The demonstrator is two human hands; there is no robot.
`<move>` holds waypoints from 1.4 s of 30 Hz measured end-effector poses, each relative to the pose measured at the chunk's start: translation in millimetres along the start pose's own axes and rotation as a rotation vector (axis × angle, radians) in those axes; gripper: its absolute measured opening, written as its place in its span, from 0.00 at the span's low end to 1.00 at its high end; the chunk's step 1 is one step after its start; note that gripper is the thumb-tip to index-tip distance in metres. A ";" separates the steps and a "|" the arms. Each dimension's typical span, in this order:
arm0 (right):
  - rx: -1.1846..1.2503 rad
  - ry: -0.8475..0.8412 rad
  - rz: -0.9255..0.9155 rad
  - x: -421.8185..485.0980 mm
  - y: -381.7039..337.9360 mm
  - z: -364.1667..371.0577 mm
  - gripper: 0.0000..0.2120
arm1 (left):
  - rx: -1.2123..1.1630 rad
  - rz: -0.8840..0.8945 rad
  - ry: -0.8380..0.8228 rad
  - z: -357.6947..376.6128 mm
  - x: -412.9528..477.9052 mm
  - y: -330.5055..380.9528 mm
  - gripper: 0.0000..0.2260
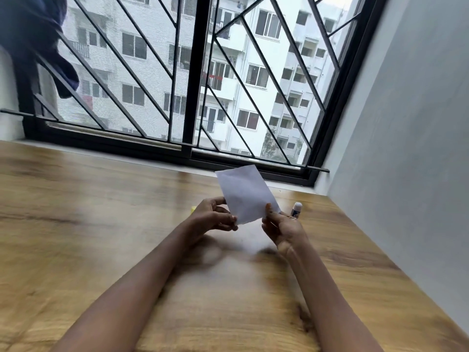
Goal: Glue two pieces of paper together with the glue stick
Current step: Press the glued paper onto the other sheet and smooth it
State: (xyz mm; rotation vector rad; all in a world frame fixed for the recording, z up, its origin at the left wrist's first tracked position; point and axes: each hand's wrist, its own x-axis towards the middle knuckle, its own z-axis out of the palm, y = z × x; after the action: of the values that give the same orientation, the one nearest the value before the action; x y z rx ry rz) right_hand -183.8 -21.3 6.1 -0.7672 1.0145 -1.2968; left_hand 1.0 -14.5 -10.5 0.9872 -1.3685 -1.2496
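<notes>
A white piece of paper is held upright above the wooden table. My left hand pinches its lower left edge. My right hand pinches its lower right corner with thumb and fingers. A glue stick with a white cap stands upright on the table just right of my right hand. A small bit of something yellow shows behind my left hand; most of it is hidden.
A barred window runs along the far edge of the table, and a grey wall borders the right side. A dark cloth hangs at the upper left.
</notes>
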 end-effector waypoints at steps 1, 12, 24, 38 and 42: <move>-0.005 0.002 -0.005 0.0 -0.8 -0.6 0.06 | -0.001 -0.003 0.018 -0.5 0.7 0.0 0.15; -0.120 -0.123 0.015 2.3 3.1 -0.9 0.06 | -0.187 0.090 0.217 -0.2 3.0 -6.4 0.18; -0.382 -0.204 -0.021 -3.0 2.1 -1.1 0.06 | -0.134 0.096 0.136 -11.2 2.9 -7.9 0.27; -0.222 -0.234 0.058 -11.4 14.1 16.1 0.03 | -0.118 0.104 0.093 20.8 4.7 -17.5 0.03; -0.367 -0.206 -0.042 -9.3 15.4 14.0 0.04 | -0.138 0.076 0.117 18.0 3.4 -13.7 0.04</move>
State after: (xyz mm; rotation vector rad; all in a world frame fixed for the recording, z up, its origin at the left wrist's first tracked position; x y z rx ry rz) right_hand -164.6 -11.1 -0.8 -1.1818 1.0858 -1.0520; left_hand -18.0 -16.5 -23.1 0.8904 -1.2025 -1.1938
